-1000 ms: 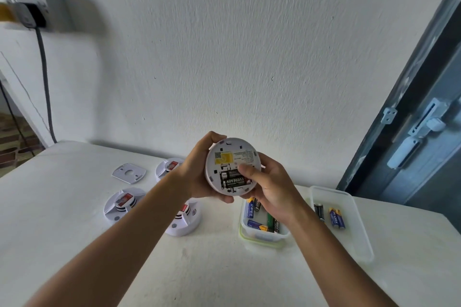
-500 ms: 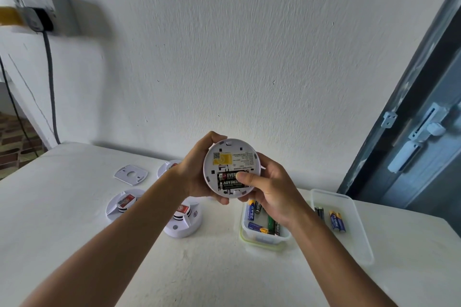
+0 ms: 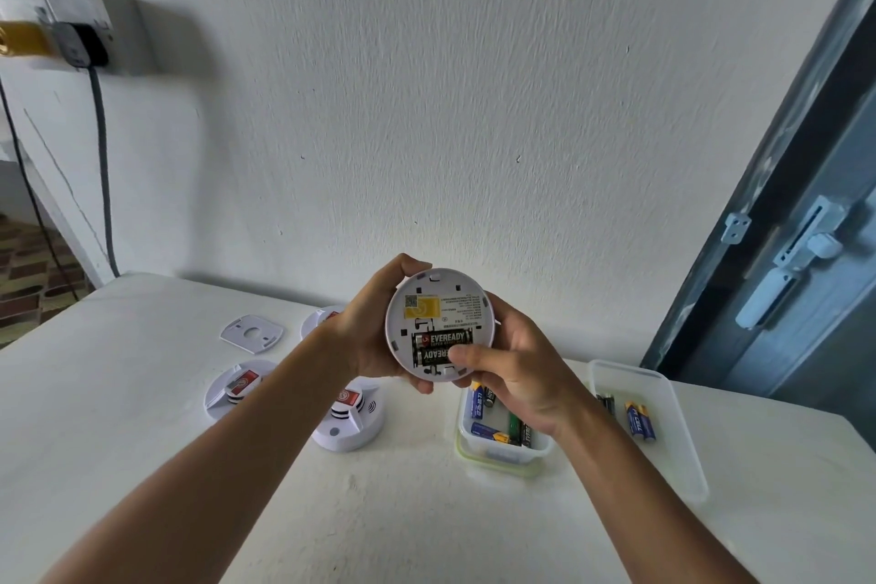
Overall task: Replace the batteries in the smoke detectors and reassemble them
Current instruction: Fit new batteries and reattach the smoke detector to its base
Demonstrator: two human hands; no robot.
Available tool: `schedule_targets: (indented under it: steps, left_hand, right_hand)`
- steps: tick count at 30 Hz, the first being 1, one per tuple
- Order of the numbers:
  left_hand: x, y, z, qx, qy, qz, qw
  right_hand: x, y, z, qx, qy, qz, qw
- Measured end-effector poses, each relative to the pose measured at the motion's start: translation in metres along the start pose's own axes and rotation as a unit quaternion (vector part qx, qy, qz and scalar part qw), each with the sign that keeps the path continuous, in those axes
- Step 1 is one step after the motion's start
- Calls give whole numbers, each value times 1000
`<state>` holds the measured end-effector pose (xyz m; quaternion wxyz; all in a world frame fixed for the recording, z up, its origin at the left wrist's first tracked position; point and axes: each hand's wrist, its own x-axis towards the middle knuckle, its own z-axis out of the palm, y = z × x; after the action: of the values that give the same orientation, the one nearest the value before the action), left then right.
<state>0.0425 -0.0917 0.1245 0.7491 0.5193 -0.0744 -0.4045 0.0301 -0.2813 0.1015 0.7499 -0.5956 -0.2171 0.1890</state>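
Note:
I hold a round white smoke detector (image 3: 441,304) up above the table, its back facing me. My left hand (image 3: 369,337) grips its left rim. My right hand (image 3: 512,370) cups its right side, and the thumb presses on the lower of two black Eveready batteries (image 3: 438,343) seated in the open compartment. Below my right wrist stands a small clear tub (image 3: 497,453) with several loose batteries. To the right of it, a shallow clear tray (image 3: 682,441) holds a few more batteries (image 3: 639,420).
On the white table (image 3: 426,512) lie three other smoke detectors: one (image 3: 348,422) under my left wrist, one (image 3: 237,386) further left, one (image 3: 317,320) behind my left hand. A loose white mounting plate (image 3: 252,333) lies at the back left. The wall stands close behind.
The detector has turned a little so the batteries sit level. My right thumb has slid down onto the lower battery.

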Motion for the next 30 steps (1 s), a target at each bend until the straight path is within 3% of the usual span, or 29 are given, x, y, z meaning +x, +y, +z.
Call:
schedule_targets:
  steps: [6, 17, 19, 22, 26, 30]
  left_hand:
    - [0, -5, -2, -14, 21, 1, 1000]
    - [-53, -21, -22, -72, 166, 40, 983]
    - [-78, -24, -40, -84, 184, 52, 978]
    - [-120, -26, -75, -133, 208, 84, 965]
    - [-178, -38, -132, -195, 270, 159, 929]
    - [-220, -65, -193, -231, 306, 182, 906]
  right_hand:
    - [-2, 2, -1, 4, -15, 10, 1000]
    - [30, 11, 43, 53, -71, 97, 991]
    - [47, 19, 65, 47, -38, 117, 991]
    - [80, 33, 103, 61, 72, 126, 988]
    - [134, 62, 152, -64, 150, 104, 981]
    - [191, 103, 188, -280, 120, 64, 950]
